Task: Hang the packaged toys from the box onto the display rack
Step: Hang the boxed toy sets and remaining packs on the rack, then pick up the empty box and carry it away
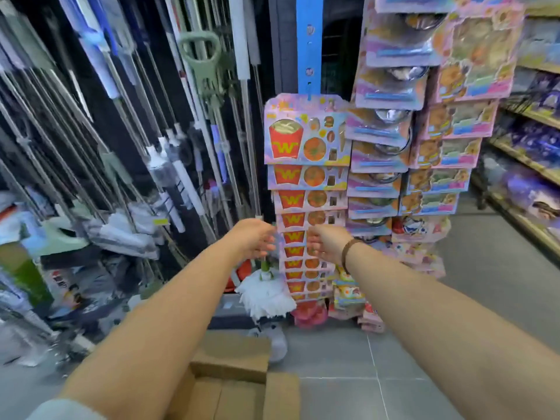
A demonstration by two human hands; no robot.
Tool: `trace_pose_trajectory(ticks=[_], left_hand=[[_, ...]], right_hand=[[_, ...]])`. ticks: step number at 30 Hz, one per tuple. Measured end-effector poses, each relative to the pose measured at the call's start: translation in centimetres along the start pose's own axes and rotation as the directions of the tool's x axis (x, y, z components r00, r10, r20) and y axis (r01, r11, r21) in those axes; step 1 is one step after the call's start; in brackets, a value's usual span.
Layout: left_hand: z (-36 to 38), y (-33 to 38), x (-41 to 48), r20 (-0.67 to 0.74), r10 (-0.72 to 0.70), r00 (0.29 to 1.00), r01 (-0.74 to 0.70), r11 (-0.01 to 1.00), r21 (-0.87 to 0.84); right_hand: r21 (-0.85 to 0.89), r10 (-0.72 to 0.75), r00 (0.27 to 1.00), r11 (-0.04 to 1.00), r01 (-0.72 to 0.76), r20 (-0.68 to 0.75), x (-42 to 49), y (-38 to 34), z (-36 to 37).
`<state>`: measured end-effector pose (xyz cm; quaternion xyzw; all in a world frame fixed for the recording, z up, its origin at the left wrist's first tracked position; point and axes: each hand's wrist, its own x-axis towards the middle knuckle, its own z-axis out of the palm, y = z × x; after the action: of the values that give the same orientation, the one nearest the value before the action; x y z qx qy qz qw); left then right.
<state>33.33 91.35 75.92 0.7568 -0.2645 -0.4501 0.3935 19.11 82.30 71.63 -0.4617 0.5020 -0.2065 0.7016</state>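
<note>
A column of pink packaged toys [306, 131] with red fries boxes hangs overlapping on a blue display strip [309, 40]. My left hand [254, 237] and my right hand [327, 241] reach out on either side of the column, about halfway down it. Both hands have loosely curled fingers and hold nothing that I can see; the fingertips are near the packs' edges. An open cardboard box [230, 371] stands on the floor below my arms, and its inside looks bare.
More toy packs [430, 147] hang in two columns to the right. Mops and poles [181, 147] crowd the left side, with a white mop head [266, 295] by the strip's foot. Shelves [527, 159] run along the right; grey floor tiles [485, 298] lie between.
</note>
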Motion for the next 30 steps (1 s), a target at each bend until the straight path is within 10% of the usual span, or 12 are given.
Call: trace_pose_trajectory(ticks=[16,30], left_hand=[[-8.6,-26.9,8.7,0.177,-0.408,0.896,0.426,0.901,-0.078],[-0.3,-62.0,26.1,0.252,-0.509,0.823,0.562,0.796,-0.227]], right_hand=[[0.026,0.357,0.913,0.933,-0.359,-0.196,6.2,25.4,13.3],[-0.274,0.265,0.922,0.899,-0.343,-0.283,23.3,59.0,15.5]])
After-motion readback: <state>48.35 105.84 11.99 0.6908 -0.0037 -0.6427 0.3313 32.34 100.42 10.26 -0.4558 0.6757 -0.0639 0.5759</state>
